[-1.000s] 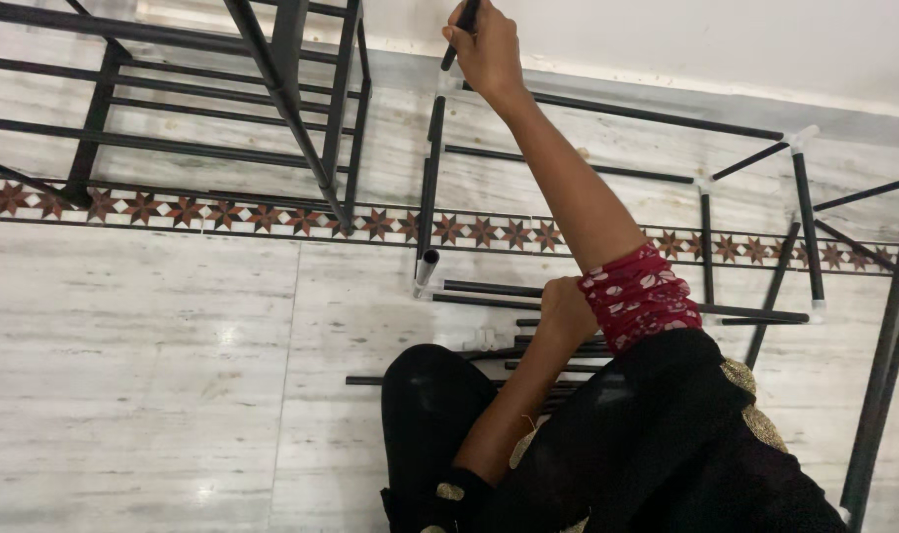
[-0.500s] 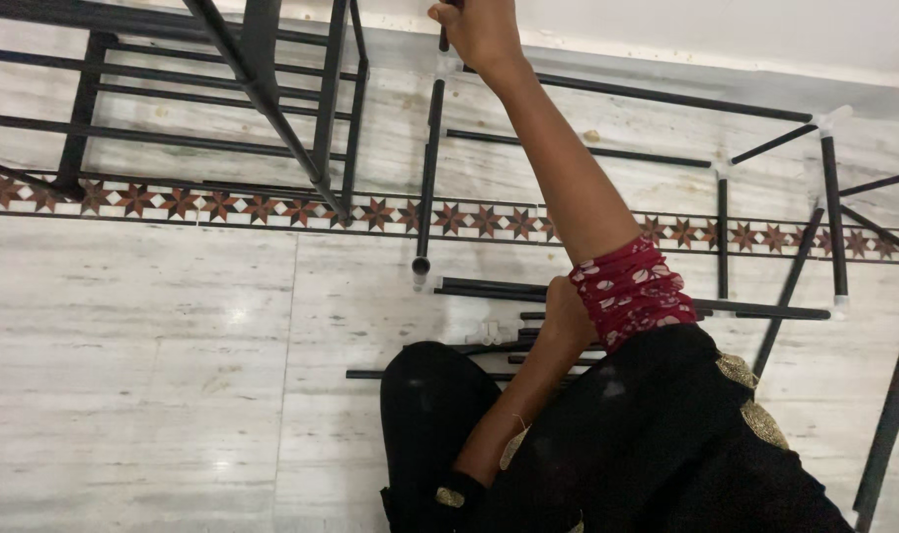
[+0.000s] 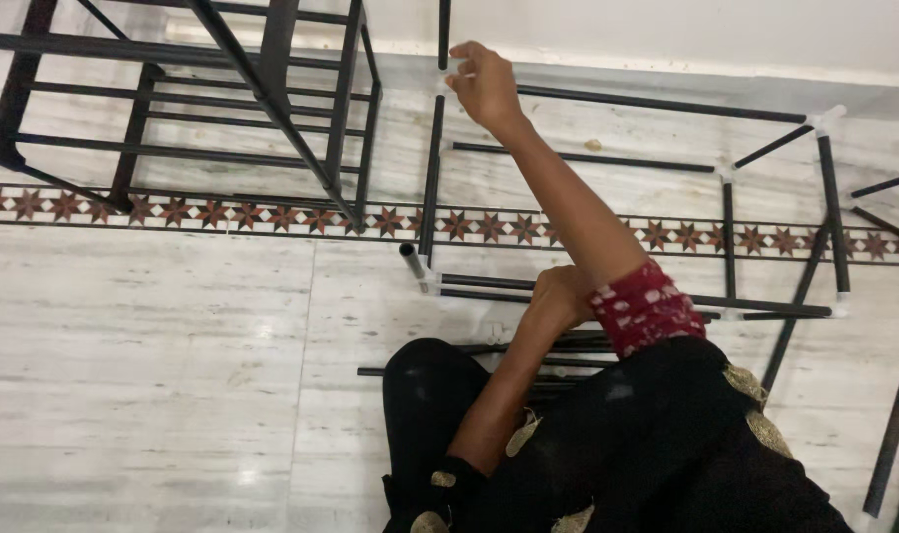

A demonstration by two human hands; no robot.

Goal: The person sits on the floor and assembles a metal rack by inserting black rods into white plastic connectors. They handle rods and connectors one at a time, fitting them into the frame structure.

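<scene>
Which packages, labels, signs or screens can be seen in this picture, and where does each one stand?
None are in view. The picture shows only black rods joined by white connectors on a pale marble floor with a star-pattern border, and a black metal frame at upper left. The right hand is at a rod joint; the left hand is at loose rods.

Black tubes (image 3: 431,168) w/ white connectors (image 3: 825,120) are shown on a pale grey-veined marble floor (image 3: 153,345). A border strip (image 3: 202,213) of red-brown stars is seen; the sleeve (image 3: 647,311) is patterned red w/ white.
</scene>
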